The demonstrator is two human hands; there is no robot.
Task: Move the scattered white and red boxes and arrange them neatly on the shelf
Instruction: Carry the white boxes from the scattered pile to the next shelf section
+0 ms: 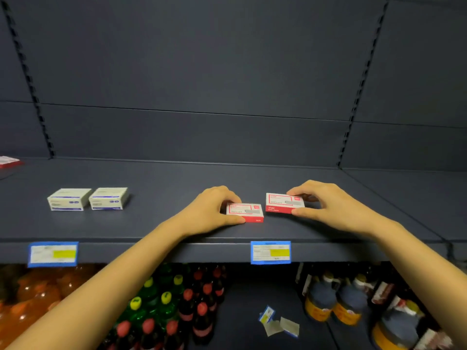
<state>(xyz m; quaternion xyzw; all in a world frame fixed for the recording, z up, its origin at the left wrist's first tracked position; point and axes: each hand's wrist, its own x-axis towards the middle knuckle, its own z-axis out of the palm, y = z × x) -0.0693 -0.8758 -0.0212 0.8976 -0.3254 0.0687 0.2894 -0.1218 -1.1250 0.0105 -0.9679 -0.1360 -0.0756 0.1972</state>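
Note:
Two small red-and-white boxes lie flat on the dark shelf (177, 188), a narrow gap between them. My left hand (212, 208) grips the left red box (246, 212) from its left end, thumb at the front, fingers over the back. My right hand (326, 200) pinches the right red box (283, 203) at its right end, thumb on the front edge. Two white boxes with blue print, the left white box (68, 199) and the right white box (109, 198), sit side by side further left on the same shelf.
Another red-and-white box (8, 161) shows at the far left edge. Blue price tags (270, 252) hang on the shelf's front lip. Below stand drink bottles (192, 306) and jugs (346, 301). Slotted uprights (353, 107) flank the back panel.

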